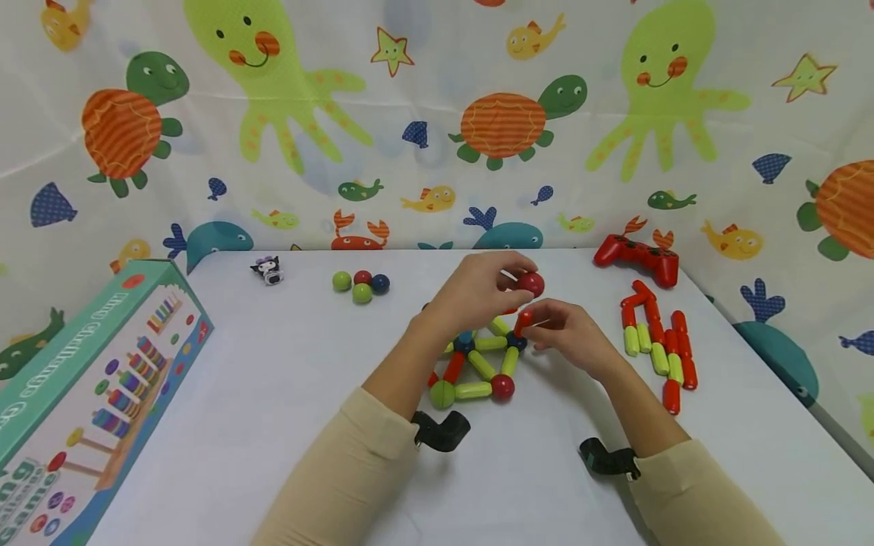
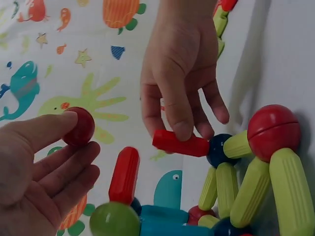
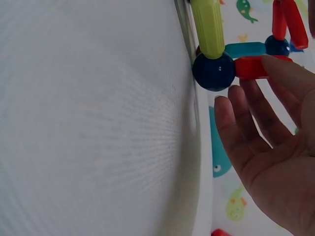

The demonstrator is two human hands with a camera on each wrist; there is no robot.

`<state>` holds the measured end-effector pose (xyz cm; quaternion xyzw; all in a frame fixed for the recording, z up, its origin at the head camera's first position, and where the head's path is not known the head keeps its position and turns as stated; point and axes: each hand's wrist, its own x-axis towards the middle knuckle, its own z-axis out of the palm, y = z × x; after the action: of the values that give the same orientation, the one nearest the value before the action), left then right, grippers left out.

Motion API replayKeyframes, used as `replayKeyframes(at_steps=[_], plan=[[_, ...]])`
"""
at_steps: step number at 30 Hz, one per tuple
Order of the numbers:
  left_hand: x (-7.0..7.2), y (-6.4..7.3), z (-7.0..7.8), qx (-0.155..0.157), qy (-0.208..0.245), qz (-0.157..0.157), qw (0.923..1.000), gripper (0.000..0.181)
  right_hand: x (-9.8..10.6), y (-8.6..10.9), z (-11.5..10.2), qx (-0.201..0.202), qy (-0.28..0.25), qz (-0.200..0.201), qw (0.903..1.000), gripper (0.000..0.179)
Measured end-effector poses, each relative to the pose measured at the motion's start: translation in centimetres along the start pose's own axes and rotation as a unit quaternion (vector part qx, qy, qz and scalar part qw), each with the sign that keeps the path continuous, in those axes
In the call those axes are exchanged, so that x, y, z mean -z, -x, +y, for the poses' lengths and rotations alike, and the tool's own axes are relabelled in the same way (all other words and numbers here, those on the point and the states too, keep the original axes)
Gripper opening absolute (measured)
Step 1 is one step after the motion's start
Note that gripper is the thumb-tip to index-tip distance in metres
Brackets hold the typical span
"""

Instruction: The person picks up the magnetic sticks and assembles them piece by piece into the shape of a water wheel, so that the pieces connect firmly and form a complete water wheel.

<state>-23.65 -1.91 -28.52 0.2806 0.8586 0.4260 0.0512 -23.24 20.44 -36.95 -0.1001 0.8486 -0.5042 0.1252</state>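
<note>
Beige sleeves (image 1: 341,474) lead to hands (image 1: 471,294) (image 1: 570,335) holding a glossy red ball (image 1: 530,284) and rod (image 2: 179,145)

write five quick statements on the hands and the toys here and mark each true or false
1. The left hand holds a red ball. True.
2. The right hand pinches a blue rod. False: the right hand pinches a red rod.
3. The game controller is red. True.
4. The grouped loose balls are all green. False: a red one and a blue one are among the loose balls.
5. In the head view, the box stands left of both hands. True.
</note>
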Motion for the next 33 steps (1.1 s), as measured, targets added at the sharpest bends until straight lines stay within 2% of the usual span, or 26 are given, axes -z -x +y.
replayKeyframes(at_steps=[2,5,11,15,23,33], plan=[[-0.5,-0.7,0.3,-0.003,-0.036,-0.015,0.9992,0.037,-0.1,0.1,0.0,-0.001,0.001,0.001,1.0000,0.046],[-1.1,-1.4,0.4,0.005,-0.066,-0.032,0.9973,0.037,-0.2,0.2,0.0,-0.002,0.003,0.004,1.0000,0.046],[-1.6,-1.6,0.3,0.041,-0.099,-0.055,0.9928,0.037,-0.3,0.1,0.3,0.012,-0.006,0.001,0.9999,0.046],[-1.9,-1.7,0.1,0.050,-0.117,-0.070,0.9894,0.036,-0.3,0.1,0.4,0.010,-0.008,0.001,0.9999,0.045],[-2.1,-1.4,0.2,0.040,-0.150,-0.078,0.9848,0.040,-0.4,0.2,0.4,0.011,-0.013,0.000,0.9999,0.045],[-2.3,-1.1,-0.1,0.041,-0.145,-0.070,0.9861,0.043,-0.5,0.2,0.4,0.014,-0.007,0.001,0.9999,0.046]])
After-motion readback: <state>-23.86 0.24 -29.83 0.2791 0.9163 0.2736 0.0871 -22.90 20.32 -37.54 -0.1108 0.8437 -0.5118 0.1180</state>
